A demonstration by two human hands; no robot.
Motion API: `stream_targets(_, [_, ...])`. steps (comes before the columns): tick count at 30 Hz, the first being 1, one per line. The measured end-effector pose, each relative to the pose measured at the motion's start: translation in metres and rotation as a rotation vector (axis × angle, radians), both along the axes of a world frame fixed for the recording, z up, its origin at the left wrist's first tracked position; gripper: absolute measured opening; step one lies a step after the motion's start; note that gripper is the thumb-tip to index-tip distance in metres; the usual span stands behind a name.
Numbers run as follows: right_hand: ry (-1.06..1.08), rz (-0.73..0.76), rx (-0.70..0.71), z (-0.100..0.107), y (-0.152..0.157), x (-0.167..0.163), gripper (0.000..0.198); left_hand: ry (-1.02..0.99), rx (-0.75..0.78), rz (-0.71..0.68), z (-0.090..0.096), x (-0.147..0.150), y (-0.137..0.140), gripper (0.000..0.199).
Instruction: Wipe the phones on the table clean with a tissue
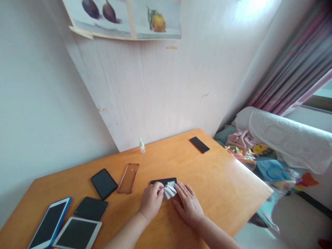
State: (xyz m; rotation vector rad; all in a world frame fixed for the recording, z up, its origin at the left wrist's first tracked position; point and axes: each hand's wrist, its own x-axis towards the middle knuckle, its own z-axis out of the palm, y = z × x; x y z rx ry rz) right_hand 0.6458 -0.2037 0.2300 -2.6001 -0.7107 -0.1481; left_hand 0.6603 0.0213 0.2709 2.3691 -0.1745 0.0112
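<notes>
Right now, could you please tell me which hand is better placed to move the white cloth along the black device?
Probably the left hand: its fingers pinch the white cloth over the black device, while the right hand lies outstretched at the device's right end.

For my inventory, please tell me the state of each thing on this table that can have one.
Grey cloth: bunched, in left hand
Near phone: flat, partly covered
Far phone: flat
Dropper bottle: upright
Phone case: flat, no phone inside
Blue-edged tablet: screen dark
White tablet: screen dark
Far black tablet: screen dark
Near black tablet: flat
</notes>
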Motion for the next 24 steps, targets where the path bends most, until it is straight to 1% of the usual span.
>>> stream_targets(3, [-0.015,-0.04,0.145,0.004,-0.002,-0.003,0.061,0.13,-0.132,-0.008,-0.002,-0.003,-0.004,0.013])
stream_targets(6, [0.019,-0.113,0.356,0.007,0.009,-0.012,0.056,0.214,-0.31,-0.028,-0.006,-0.012,-0.012,0.014])
stream_targets(9, [0.198,-0.146,0.592,0.007,0.032,-0.021,0.042,0.291,-0.522,-0.046,-0.01,-0.021,-0.022,0.014])
stream_targets(10, [0.266,-0.171,0.666,0.006,0.039,-0.023,0.037,0.307,-0.554,-0.037,-0.011,-0.023,-0.023,0.014])
stream_targets(11, [0.323,-0.209,0.734,0.006,0.044,-0.024,0.035,0.304,-0.552,-0.018,-0.012,-0.024,-0.022,0.014])
stream_targets(12, [0.366,-0.257,0.793,0.005,0.048,-0.024,0.034,0.272,-0.517,0.005,-0.013,-0.024,-0.018,0.015])
stream_targets(14, [0.412,-0.362,0.883,0.005,0.048,-0.021,0.036,0.124,-0.372,0.05,-0.013,-0.022,-0.005,0.019])
stream_targets(16, [0.431,-0.441,0.929,0.006,0.042,-0.014,0.036,-0.081,-0.16,0.065,-0.014,-0.018,0.014,0.036])
stream_targets(18, [0.428,-0.482,0.924,0.009,0.035,-0.006,0.035,-0.183,0.012,0.062,-0.017,-0.014,0.032,0.056])
stream_targets(19, [0.418,-0.49,0.899,0.011,0.033,-0.002,0.034,-0.185,0.078,0.045,-0.018,-0.012,0.039,0.063])
stream_targets(21, [0.376,-0.489,0.796,0.014,0.03,0.007,0.031,-0.159,0.167,-0.008,-0.022,-0.011,0.046,0.071])
stream_targets(24, [0.239,-0.457,0.553,0.016,0.03,0.02,0.026,-0.138,0.217,-0.035,-0.024,-0.016,0.043,0.069])
